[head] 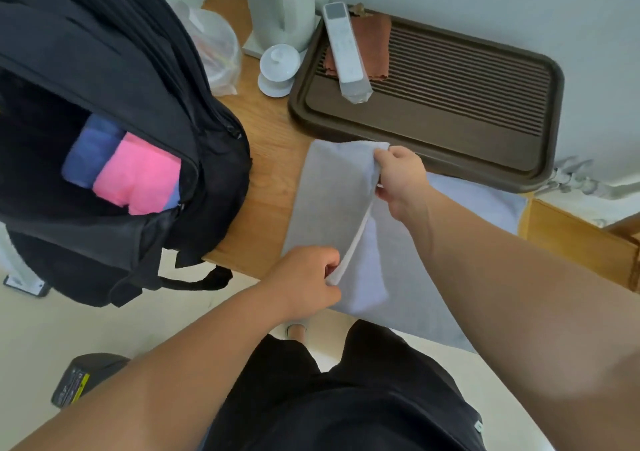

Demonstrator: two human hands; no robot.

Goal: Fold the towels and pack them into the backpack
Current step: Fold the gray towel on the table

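A: Which step is this?
B: Folding. The towel [375, 279] lies on the table [270, 160], just near of the tray [450, 104], and its near end seems to hang past the table's edge. One flap [337, 191] is lifted and turned over toward the left.
A: And the hands?
B: Both pinch the flap's edge. The left hand [304, 279] is clamped on the near corner and the right hand [401, 180] on the far corner.
A: The backpack [138, 70]?
B: It stands open at the left, with a pink towel [138, 173] and a blue towel [90, 153] inside. I judge the packing partly done.
A: Next?
B: Probably lay the flap flat with its edges matched, smooth it, fold it smaller, then carry it left into the backpack.
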